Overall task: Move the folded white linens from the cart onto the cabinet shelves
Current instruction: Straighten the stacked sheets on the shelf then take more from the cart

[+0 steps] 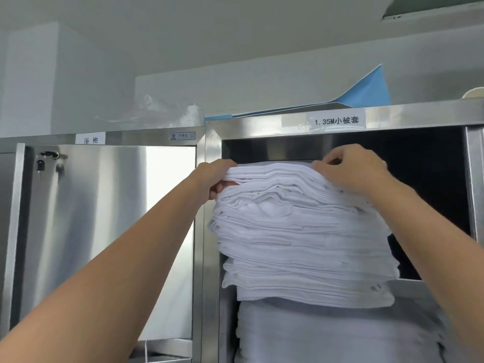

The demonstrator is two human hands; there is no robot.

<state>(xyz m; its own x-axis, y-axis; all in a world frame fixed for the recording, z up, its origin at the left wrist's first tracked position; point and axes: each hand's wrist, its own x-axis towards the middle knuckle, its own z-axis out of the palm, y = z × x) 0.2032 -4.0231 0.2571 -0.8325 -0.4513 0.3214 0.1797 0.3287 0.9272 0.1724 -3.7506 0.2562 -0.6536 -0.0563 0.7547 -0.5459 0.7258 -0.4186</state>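
While left hand (218,176) is pinching the top linens (301,231) at the stack's left edge, right hand (353,170) fingers are curling, gripping its right top edge.

A tall, uneven stack of folded white linens (301,231) stands in the open steel cabinet's (213,205) top compartment.

— Where is there room in the cabinet opening (340,142)?
— A dark gap in the right of the frame, beside the linen stack (301,231), and a thin slot above it under the top rail.
— What blocks the rest?
— The stack fills the left and middle, bulging past the front edge; the closed steel door (104,218) shuts the left of the frame.
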